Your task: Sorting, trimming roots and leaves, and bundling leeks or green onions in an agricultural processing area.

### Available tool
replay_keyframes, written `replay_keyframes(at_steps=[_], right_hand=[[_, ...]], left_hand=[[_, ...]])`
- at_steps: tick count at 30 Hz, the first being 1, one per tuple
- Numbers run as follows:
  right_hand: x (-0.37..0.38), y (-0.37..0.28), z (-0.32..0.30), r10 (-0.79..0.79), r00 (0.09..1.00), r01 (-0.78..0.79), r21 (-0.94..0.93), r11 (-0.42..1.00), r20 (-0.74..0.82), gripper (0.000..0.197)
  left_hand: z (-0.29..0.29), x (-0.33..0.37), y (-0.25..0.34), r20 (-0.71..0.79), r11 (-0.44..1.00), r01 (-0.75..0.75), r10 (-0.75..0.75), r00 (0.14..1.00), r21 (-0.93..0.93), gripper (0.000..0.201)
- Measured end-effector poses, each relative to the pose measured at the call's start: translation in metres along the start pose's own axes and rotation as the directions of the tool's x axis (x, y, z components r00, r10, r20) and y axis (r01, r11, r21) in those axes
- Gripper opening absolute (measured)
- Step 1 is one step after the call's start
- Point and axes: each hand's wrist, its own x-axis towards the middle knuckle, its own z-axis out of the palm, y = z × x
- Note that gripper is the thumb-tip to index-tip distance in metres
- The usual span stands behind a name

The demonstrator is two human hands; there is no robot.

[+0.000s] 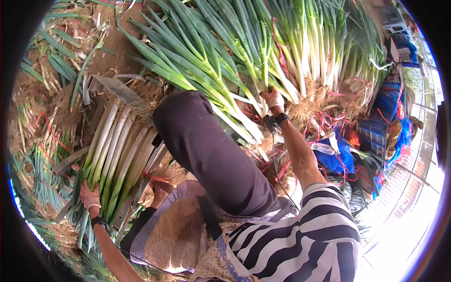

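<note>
**Leeks, one row at the left hand and a spread at the right**

Clock laid on the head view, twelve at the top edge.

1. Apron [174,230], spotted and soiled, over the lap at seven; dark-trousered knee [206,141] raised at the centre, between the two hands.
2. Left hand [90,195], at eight: laid on the green part of the leek row; whether the fingers close round any stalk, cannot tell.
3. Leek row [112,150], at nine, side by side in a wooden frame [123,211]. Long axis one to seven: white ends toward one, leaves toward seven. Left hand touching; right hand well apart, beyond the knee.
4. Right hand [271,98], at one: clenched round stalks at the near edge of the loose leeks [204,66]. Long axis eleven to five, white ends toward five. Right hand much the nearer.
5. Red ties [324,126] and blue bag [339,157], at three.
6. Rooted leek bundles [324,51], at one, leaves toward twelve.
</note>
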Motion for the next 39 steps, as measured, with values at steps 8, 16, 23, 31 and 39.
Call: replay_keyframes(at_steps=[8, 16, 23, 31, 39], right_hand=[[0.006, 0.011, 0.013, 0.089, 0.988, -0.107, -0.141, 0.984, -0.126, 0.045], [-0.010, -0.050, -0.138, -0.073, 0.995, 0.103, -0.590, 0.801, 0.073, 0.054], [-0.046, -0.200, -0.339, -0.457, 0.887, 0.368, -0.707, 0.604, 0.070, 0.052], [-0.093, -0.485, -0.390, -0.659, 0.724, 0.085, -0.974, -0.209, 0.205, 0.048], [-0.171, -0.678, -0.417, -0.911, 0.326, 0.624, -0.782, 0.007, 0.252, 0.071]], left_hand=[[-0.008, 0.008, 0.014, -0.006, 1.000, -0.010, 0.010, 1.000, 0.000, 0.073], [-0.004, 0.001, 0.009, -0.061, 0.999, -0.027, 0.029, 0.998, 0.034, 0.070], [-0.055, -0.029, 0.044, 0.079, 0.975, 0.089, -0.074, 0.994, -0.205, 0.068], [-0.070, -0.031, 0.046, -0.095, 0.939, 0.037, -0.074, 0.993, -0.343, 0.069], [-0.070, -0.042, 0.036, -0.081, 0.921, 0.042, -0.079, 0.994, -0.386, 0.073]])
